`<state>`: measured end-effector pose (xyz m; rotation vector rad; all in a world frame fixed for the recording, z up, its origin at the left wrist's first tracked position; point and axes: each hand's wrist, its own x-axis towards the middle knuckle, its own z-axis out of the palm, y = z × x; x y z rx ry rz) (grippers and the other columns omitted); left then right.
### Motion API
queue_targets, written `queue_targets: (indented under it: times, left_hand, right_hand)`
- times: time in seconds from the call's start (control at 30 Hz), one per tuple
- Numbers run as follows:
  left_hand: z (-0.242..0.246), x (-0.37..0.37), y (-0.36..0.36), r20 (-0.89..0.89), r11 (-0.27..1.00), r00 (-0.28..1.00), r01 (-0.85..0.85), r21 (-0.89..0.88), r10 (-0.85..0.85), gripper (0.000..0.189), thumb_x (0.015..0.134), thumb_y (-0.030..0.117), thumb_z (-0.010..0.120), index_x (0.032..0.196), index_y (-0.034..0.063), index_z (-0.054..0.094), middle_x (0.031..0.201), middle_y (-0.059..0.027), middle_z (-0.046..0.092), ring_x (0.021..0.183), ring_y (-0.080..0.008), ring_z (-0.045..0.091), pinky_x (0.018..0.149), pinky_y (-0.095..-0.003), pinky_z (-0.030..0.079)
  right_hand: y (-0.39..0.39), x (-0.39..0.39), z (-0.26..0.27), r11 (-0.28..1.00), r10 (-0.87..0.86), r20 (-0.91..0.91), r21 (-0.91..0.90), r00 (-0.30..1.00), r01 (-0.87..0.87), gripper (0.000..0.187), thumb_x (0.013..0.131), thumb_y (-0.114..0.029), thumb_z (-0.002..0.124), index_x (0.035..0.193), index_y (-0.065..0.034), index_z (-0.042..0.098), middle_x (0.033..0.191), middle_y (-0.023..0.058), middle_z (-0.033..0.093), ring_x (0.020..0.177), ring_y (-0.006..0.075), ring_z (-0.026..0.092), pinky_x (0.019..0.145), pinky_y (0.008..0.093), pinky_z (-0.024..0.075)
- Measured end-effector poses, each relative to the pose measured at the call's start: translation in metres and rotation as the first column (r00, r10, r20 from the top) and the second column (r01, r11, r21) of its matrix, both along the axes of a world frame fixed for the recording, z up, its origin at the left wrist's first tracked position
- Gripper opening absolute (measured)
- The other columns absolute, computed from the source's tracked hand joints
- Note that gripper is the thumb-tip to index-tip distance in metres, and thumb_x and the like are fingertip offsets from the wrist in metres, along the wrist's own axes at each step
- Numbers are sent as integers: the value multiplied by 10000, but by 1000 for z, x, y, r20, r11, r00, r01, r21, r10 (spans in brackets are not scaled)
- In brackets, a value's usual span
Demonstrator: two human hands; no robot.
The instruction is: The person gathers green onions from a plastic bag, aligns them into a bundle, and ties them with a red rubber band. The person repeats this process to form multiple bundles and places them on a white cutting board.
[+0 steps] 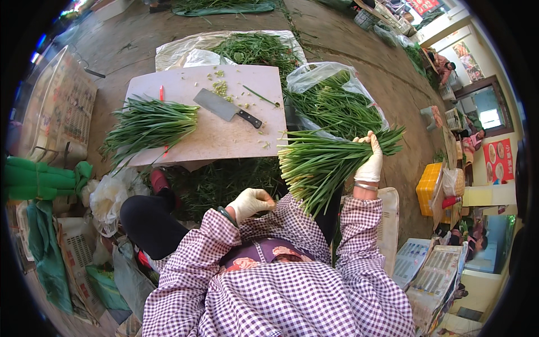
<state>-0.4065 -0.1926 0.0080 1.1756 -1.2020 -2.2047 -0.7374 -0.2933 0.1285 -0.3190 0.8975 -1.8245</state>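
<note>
My right hand [371, 158], in a pale glove, grips a thick bunch of garlic chives [324, 156], its cut pale ends pointing left and spread apart. My left hand [252, 204], also gloved, is held low before my checked smock with fingers curled and tips together; whether a small thing is between them I cannot tell. Ahead, a cutting board [223, 145] bears a second bunch of chives [156, 120], lying over a red strip [161, 93]. A cleaver [221, 107] with a black handle lies at the board's middle, beside chopped stem bits [220, 88] and a single loose stalk [259, 96].
An open plastic bag of chives [337, 101] stands right of the board. Behind it, more greens [257, 48] lie on white sheeting. Plastic crates [71, 105] stand at the left, others [433, 274] at the lower right. Several people sit farther off at the right.
</note>
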Motion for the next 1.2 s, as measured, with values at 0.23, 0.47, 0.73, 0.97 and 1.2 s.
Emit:
queue_targets:
  times: [0.23,0.47,0.73,0.97,1.2]
  left_hand:
    - [10,-42,-2,-353,899,829,-424,114,435,522,888,162,781,1326,8,541,1253,-76,635,1139,-166,600,1016,-322,479]
    - [12,-52,0,-178,714,697,-698,56,695,315,855,71,803,1108,71,616,987,5,665,920,-96,620,842,-252,526]
    - [-7,-68,0,-293,675,681,-725,-140,671,465,808,7,817,1223,32,610,1275,-31,569,1099,-157,612,967,-294,517]
    - [-4,-73,3,-147,614,686,-711,-344,713,373,776,7,828,1125,70,711,1307,-61,483,1194,-193,547,990,-310,503]
    - [-19,-57,3,-12,574,681,-626,-529,732,238,785,89,818,995,55,711,1200,-109,597,1173,-284,539,1000,-374,465]
  right_hand:
    - [-1,19,1,996,-55,-70,68,996,59,148,978,-170,659,1048,-41,681,791,-7,625,735,134,593,866,364,562]
    - [-4,30,0,987,-99,-91,115,991,109,144,956,-146,688,1046,-34,698,808,8,626,769,164,598,821,358,584]
    - [-1,40,-8,984,-79,-93,151,993,93,138,952,-151,695,1025,-35,702,818,6,624,781,175,598,823,367,581]
    - [1,44,-12,985,-67,-58,155,996,75,149,957,-152,691,1039,-28,700,813,17,623,778,205,606,784,358,571]
    - [1,43,-13,986,-66,-55,151,996,74,140,953,-151,693,1032,-36,698,824,12,630,790,189,604,814,357,576]
